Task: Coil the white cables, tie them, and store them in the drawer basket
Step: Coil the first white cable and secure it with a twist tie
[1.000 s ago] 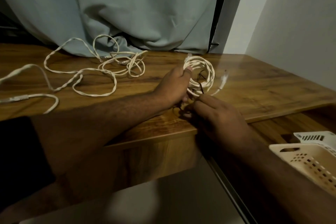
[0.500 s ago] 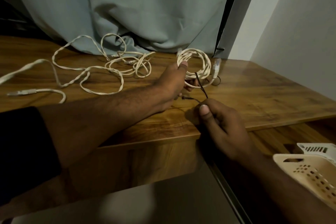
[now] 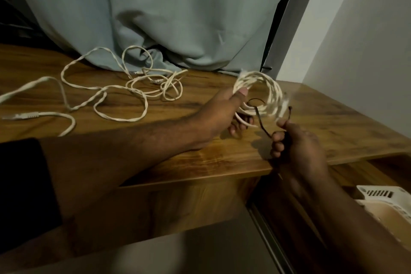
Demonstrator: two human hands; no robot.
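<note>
Tying off the first coil over the worktop

My left hand (image 3: 222, 113) grips the coiled white cable (image 3: 264, 93), thumb pressed on top so the loops stay stacked and cannot spring apart, holding it just above the worktop (image 3: 322, 122). My right hand (image 3: 295, 142) is closed round the dark tie (image 3: 262, 122), pinching both ends so it can cinch the bundle. The other white cable (image 3: 115, 93) lies loose and tangled to the left, not yet coiled. The drawer basket (image 3: 387, 198) waits at lower right, close for storing the bundle.
</note>
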